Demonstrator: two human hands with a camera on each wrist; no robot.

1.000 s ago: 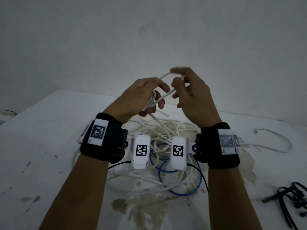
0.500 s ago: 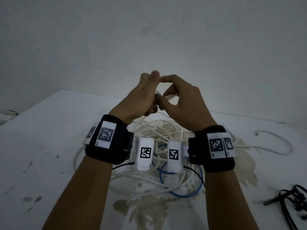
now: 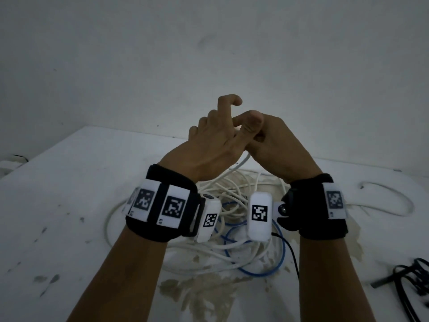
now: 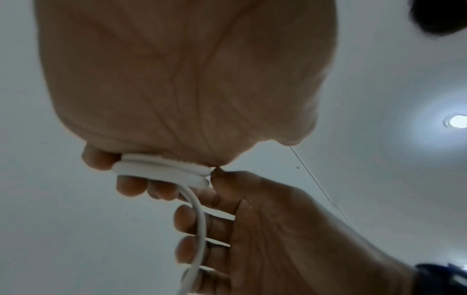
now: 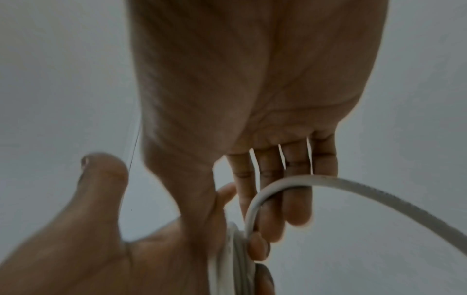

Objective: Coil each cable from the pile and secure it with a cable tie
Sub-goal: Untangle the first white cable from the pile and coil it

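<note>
Both hands are raised above the cable pile (image 3: 232, 189) and touch each other. My left hand (image 3: 213, 140) grips a small coil of white cable (image 4: 161, 169) in its curled fingers, index finger lifted. My right hand (image 3: 271, 140) sits against it, thumb on top. The free run of the white cable (image 5: 353, 189) loops round the right fingers (image 5: 295, 199) and joins the coil (image 5: 237, 259) beside the left hand (image 5: 88, 229). From between the hands the cable (image 3: 245, 160) drops to the pile. The left wrist view shows the right hand (image 4: 278, 229) under the coil.
A blue cable (image 3: 278, 268) lies tangled with white ones on the stained white table (image 3: 69, 205). A loose white loop (image 3: 394, 201) lies at the right. A black cable bundle (image 3: 413, 280) sits at the right front edge. A wall stands close behind.
The right hand swung its loop of cable in onto the left hand's coil. Both hands closed together and rose slightly, and the left index finger lifted.
</note>
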